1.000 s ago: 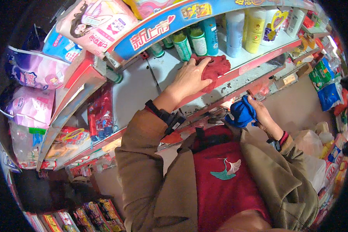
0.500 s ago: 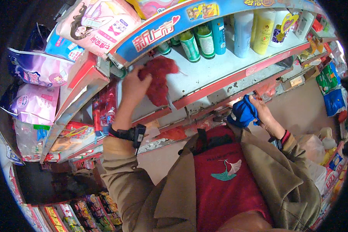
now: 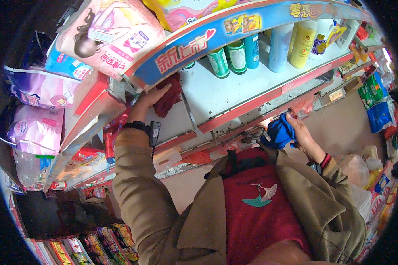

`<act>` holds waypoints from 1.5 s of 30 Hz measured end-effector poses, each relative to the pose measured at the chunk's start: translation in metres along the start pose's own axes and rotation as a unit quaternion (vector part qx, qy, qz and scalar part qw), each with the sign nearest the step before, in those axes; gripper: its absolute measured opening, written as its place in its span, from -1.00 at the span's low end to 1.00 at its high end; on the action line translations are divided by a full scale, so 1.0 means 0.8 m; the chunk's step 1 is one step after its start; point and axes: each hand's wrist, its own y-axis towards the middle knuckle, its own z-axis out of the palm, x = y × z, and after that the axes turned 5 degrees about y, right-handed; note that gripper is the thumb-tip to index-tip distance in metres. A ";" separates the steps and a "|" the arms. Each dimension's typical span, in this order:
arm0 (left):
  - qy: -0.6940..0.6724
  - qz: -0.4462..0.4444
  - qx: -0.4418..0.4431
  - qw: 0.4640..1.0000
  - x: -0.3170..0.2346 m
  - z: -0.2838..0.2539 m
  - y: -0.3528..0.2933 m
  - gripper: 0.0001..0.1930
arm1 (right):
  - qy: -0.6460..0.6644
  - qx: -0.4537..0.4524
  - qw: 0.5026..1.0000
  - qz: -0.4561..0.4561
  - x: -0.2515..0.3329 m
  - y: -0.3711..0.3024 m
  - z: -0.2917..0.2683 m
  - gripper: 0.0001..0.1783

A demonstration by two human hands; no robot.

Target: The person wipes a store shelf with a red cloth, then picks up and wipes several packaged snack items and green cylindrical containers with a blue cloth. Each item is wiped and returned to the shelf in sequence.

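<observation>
Head view: left hand (image 3: 149,100) pressed flat on a dark red cloth (image 3: 169,94) at the far-left end of the white shelf (image 3: 216,95), arm stretched up & wrist bent back; a wide swipe to its right could knock the green bottles (image 3: 227,58) standing near the grip. Right hand (image 3: 299,129) is low, fingers closed round a bunched blue cloth (image 3: 278,134) at the lower shelf's red edge (image 3: 269,95) – loose hold, could drop

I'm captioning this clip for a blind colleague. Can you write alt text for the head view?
A person's left hand presses a dark red cloth onto a white shop shelf near green bottles, while the right hand holds a blue cloth at a lower shelf's edge.
</observation>
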 end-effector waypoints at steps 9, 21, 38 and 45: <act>-0.026 -0.013 -0.128 0.991 0.062 0.047 0.037 -0.15 | -0.009 0.014 1.000 0.000 0.003 0.019 -0.001 -0.48; -0.169 0.030 -0.026 0.985 0.068 0.050 0.066 -0.30 | -0.019 0.021 1.000 -0.009 -0.003 0.009 -0.001 -0.47; -0.086 0.151 -0.078 0.982 0.005 0.049 0.082 -0.43 | -0.011 -0.027 0.999 0.016 0.003 -0.004 -0.006 -0.49; -0.056 0.209 -0.147 0.965 0.017 0.059 0.111 -0.42 | -0.015 -0.037 0.999 -0.013 0.002 -0.017 0.009 -0.43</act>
